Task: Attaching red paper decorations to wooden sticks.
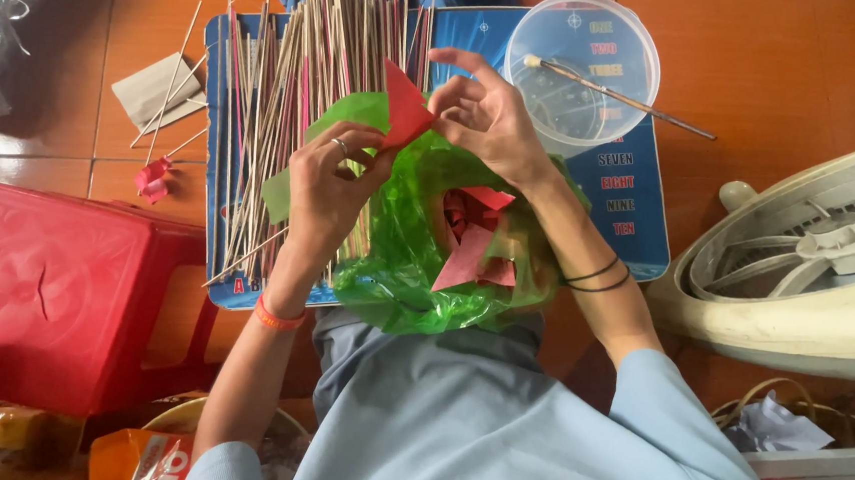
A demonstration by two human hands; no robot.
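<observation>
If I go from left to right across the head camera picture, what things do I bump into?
Red plastic stool → left hand on green paper → red paper piece pinched by both hands → right hand → clear round tub with a brush stick → cream fan.

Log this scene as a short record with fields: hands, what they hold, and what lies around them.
left hand: pinches green paper and red paper
right hand: fingers on the red paper's edge
lap: green plastic bag holding red paper pieces
behind: thin sticks on blue board
right: clear tub with brush; fan
left: red stool
</observation>
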